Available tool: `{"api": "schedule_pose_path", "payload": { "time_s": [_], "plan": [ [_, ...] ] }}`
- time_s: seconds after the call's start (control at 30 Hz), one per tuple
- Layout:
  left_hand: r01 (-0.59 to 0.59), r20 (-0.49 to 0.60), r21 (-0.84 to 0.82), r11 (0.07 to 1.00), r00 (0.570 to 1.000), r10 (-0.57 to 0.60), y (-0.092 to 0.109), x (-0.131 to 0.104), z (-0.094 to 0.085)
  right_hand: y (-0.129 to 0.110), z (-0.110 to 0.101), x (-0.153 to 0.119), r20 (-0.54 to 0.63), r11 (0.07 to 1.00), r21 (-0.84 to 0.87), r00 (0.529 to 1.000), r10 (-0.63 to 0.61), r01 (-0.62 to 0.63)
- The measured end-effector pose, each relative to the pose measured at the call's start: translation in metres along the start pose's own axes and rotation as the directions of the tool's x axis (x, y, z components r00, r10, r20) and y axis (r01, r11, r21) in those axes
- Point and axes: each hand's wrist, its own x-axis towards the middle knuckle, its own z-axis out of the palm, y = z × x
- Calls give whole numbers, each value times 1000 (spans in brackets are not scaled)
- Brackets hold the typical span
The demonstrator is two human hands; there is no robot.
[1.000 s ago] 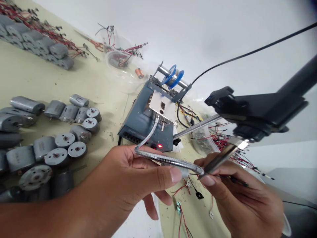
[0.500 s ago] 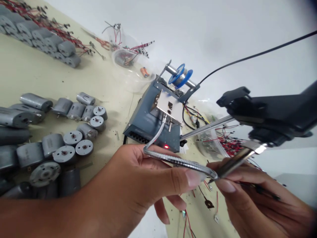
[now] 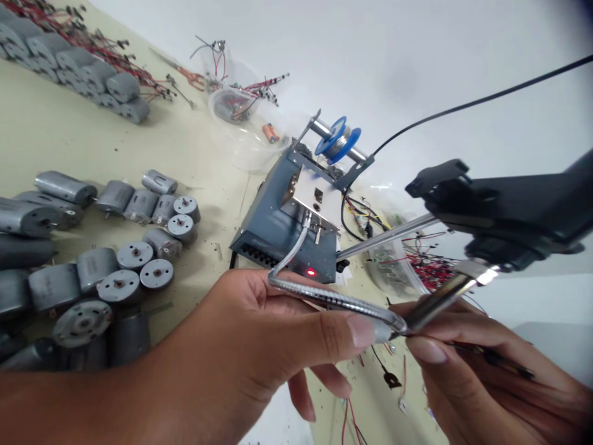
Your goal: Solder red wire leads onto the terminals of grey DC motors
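Note:
My left hand (image 3: 296,334) reaches in from the lower left, its thumb and index finger pinched on a small part under the end of a flexible metal tube (image 3: 333,300); that part is too hidden to name. My right hand (image 3: 482,364) pinches a thin dark wire (image 3: 498,360) just right of it. The metal shaft of a soldering iron (image 3: 435,303) slants down so that its tip meets the tube's end between both hands. The tube runs from a grey solder feeder (image 3: 278,216) with a lit red light.
Grey motors (image 3: 97,269) stand at the left, and more (image 3: 92,71) line the upper left beside red wires. A blue solder spool (image 3: 340,141) tops the feeder. Clear tubs (image 3: 250,145) sit behind it. The iron's black holder (image 3: 500,210) overhangs the right.
The dark wire in my right hand has shifted slightly right and down. My left hand keeps nearly the same place.

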Motion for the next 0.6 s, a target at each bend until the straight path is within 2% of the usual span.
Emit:
{"api": "schedule_pose_path", "payload": {
  "time_s": [0.1,0.2,0.4,0.6],
  "plan": [
    [0,47,5,1000,999,-1,-1,1,-4,-5,5,2,-46,1000,-1,999,13,-13],
    [0,90,0,1000,996,0,-1,0,-5,-4,5,1,-43,1000,-9,999,-8,8],
    [8,19,2,1000,1000,-8,2,-3,1,-1,-1,1,-36,1000,-7,999,1,-1],
    [13,23,10,1000,1000,-13,1,-3,-1,-2,0,0,-10,1000,4,1000,23,-23]
  ]
}}
